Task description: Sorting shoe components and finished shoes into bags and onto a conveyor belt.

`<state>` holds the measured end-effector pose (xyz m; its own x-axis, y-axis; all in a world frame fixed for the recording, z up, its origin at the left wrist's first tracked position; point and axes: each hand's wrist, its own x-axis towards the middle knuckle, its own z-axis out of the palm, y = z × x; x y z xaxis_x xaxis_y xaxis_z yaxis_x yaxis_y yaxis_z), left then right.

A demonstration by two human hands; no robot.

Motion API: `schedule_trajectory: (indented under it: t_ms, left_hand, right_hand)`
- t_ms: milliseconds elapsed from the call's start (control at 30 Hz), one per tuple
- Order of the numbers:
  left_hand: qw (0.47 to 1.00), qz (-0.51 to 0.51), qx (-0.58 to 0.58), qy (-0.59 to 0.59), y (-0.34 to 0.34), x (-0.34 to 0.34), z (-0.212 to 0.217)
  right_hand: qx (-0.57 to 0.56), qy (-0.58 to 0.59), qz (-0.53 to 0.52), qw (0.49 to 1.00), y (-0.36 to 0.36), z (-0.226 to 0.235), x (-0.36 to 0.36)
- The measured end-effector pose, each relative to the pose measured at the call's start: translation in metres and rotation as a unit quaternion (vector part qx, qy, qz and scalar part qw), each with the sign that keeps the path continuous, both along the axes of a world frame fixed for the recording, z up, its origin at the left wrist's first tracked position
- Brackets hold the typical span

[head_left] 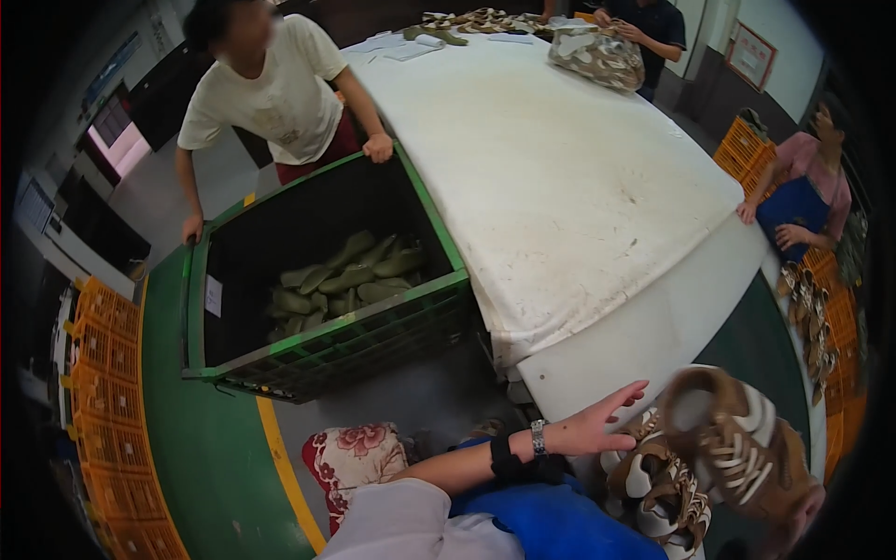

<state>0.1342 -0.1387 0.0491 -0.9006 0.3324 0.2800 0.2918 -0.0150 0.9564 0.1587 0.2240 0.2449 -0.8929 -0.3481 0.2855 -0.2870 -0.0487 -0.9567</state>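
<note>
My left hand (602, 425) reaches over the table's near corner with fingers spread, holding nothing. A metal watch and a black band circle that wrist and forearm. Beside it, at the lower right, is a brown and white sneaker (737, 439) with pale laces, its opening toward the table. My right hand (806, 509) shows only in part at the sneaker's toe end, closed around it; most of its fingers are hidden. Several more brown and white sneakers (658, 495) are bunched below my left hand, next to my blue-covered lap.
A white-covered table (597, 205) fills the middle. At left, a person grips a green-framed cart (439, 289) holding several olive shoe-shaped pieces (355, 275). Orange crates (107, 373) stack along the left. A person at right holds something blue (793, 215); another handles a camouflage bag (597, 58).
</note>
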Motion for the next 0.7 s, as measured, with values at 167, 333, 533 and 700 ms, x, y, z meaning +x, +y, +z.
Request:
schedule_trajectory:
  t_ms: [167, 333, 533, 700]
  left_hand:
    - [0.807, -0.08, 0.528, -0.251, -0.083, 0.042, -0.006]
    - [0.866, -0.018, 0.447, -0.223, -0.138, 0.073, -0.041]
    - [0.93, -0.102, 0.312, -0.165, -0.14, 0.076, -0.038]
    - [0.913, -0.099, 0.363, -0.159, -0.127, 0.046, -0.03]
  right_hand:
    - [-0.2, -0.044, 0.174, 0.963, -0.162, -0.043, -0.08]
    - [-0.115, -0.118, 0.154, 0.974, -0.233, -0.065, -0.098]
    - [0.111, -0.069, 0.017, 0.991, -0.249, -0.091, -0.072]
    - [0.062, -0.167, -0.087, 0.98, -0.23, -0.102, -0.069]
